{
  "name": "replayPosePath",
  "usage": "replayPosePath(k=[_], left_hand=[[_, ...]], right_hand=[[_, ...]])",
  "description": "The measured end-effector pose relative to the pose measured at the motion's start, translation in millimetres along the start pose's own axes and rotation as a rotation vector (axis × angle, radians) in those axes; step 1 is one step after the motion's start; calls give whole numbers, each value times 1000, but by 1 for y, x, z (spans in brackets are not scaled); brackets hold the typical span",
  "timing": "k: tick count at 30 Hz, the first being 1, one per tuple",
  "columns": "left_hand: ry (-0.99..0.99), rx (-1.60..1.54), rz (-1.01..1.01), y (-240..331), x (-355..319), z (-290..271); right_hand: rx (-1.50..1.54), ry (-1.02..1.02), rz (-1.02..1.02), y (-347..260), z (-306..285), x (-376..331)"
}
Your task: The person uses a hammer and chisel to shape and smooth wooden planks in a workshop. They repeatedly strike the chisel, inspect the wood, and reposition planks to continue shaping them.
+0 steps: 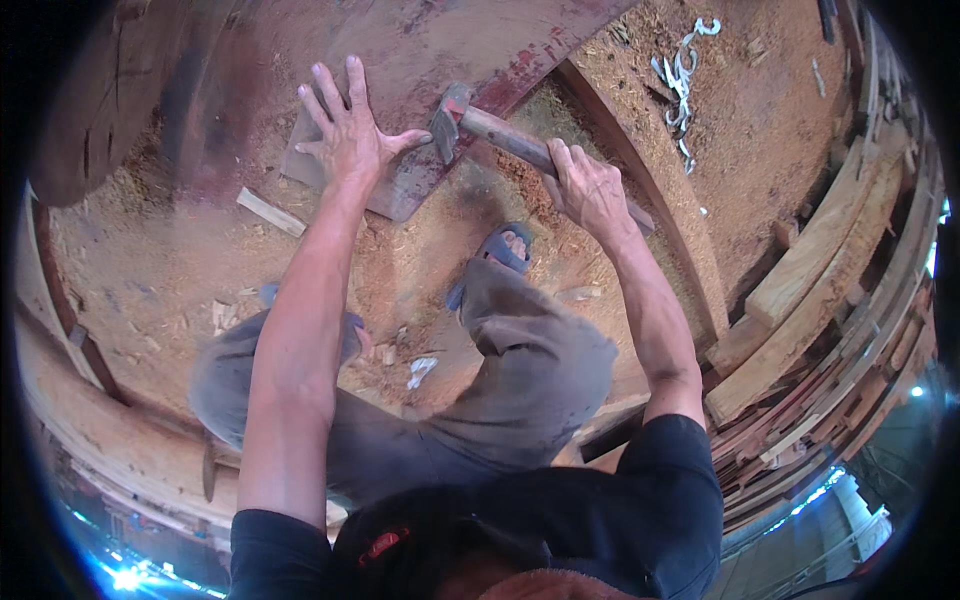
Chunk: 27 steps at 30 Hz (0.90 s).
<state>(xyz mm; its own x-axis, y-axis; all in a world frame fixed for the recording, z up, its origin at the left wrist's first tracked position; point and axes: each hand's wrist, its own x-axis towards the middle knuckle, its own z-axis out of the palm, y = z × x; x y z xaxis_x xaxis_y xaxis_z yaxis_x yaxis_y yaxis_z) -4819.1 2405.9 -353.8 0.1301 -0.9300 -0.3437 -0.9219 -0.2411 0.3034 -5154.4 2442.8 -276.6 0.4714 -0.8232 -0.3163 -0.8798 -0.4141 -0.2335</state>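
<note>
Hammer (492, 128) slants from upper centre toward right of frame; head just beside left hand (352, 145), spread over board (420, 60); right hand (588, 190) clasps handle (520, 146).

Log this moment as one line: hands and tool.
left hand: spread on reddish-brown board | right hand: gripping wooden-handled hammer | hammer head: near left thumb

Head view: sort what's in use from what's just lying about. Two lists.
In use:
- wooden-handled hammer-like tool, held in the right grip
- reddish-brown board, with the left grip spread over it

Lying about, apparently:
- small wood strip
- curly pale strip
- white scrap
- stacked timber
</note>
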Motion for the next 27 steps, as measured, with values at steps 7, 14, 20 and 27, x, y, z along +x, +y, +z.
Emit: replayPosePath(k=[7,14,20,27], left_hand=[[125,-110,26,-10,-5,15],[200,-84,45,-12,-5,24],[216,-87,53,-10,-5,24],[221,-93,51,-9,-6,23]], right_hand=[[-212,232,-5,10,-18,-8],[-320,312,-252,-7,-34,-26],[-303,123,121,-1,-46,-11],[-82,566,-263,11,-45,-36]])
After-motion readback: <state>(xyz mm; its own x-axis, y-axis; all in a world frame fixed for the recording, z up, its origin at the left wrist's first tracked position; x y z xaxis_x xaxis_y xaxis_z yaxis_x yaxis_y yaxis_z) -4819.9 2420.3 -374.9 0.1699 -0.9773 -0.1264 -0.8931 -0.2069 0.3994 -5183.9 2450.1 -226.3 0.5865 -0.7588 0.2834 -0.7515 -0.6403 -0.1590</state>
